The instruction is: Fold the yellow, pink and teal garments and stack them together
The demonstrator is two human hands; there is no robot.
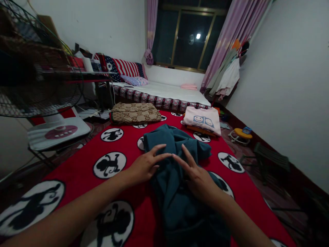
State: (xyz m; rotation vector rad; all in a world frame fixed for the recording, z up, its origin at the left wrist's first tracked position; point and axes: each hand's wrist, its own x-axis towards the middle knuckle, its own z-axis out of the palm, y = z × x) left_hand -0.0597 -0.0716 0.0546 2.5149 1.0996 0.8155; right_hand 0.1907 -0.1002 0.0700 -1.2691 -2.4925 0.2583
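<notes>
Rumpled dark-teal fabric garment [171, 193] lying beneath left hand [146, 165] and right hand [197, 174]; both empty, fingers spread, index tips appearing to meet; cloth contact unclear. Creases best smoothed outward, palms flat.

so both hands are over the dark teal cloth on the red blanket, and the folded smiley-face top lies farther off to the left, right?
Not quite: the smiley-face top lies to the right, as the head view shows. The left hand and right hand are over the dark teal cloth on the red blanket.
</notes>
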